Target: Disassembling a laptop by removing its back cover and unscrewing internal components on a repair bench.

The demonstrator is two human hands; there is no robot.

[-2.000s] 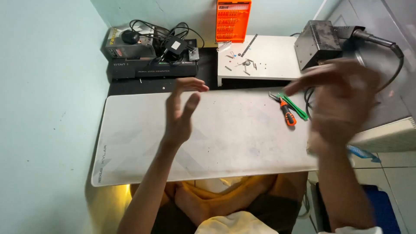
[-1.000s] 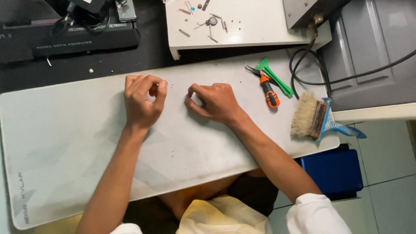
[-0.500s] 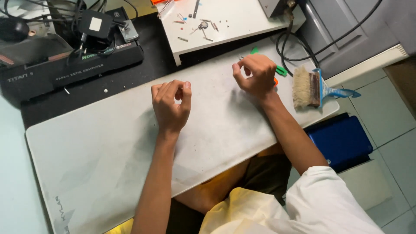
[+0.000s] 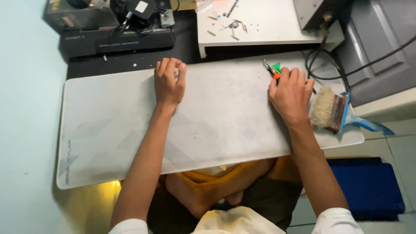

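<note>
My left hand (image 4: 169, 82) rests on the white work mat (image 4: 225, 121) near its far edge, fingers curled into a loose fist; nothing shows in it. My right hand (image 4: 290, 93) lies palm down at the mat's right side, over an orange-handled tool (image 4: 275, 74) and a green tool (image 4: 276, 67). Only their tips stick out past the fingers. Whether the fingers grip the orange tool is hidden. A paint brush (image 4: 329, 113) with pale bristles and a blue handle lies just right of that hand.
A low white stand (image 4: 281, 30) with several small screws and parts (image 4: 229, 26) sits behind the mat. Black equipment boxes (image 4: 117, 39) with cables are at the back left. A black cable (image 4: 320, 69) loops near the right hand. A blue box (image 4: 364, 186) is on the floor.
My right hand has moved right, from the mat's middle to the orange and green tools. My left hand stays curled near the far edge. The view has shifted.
</note>
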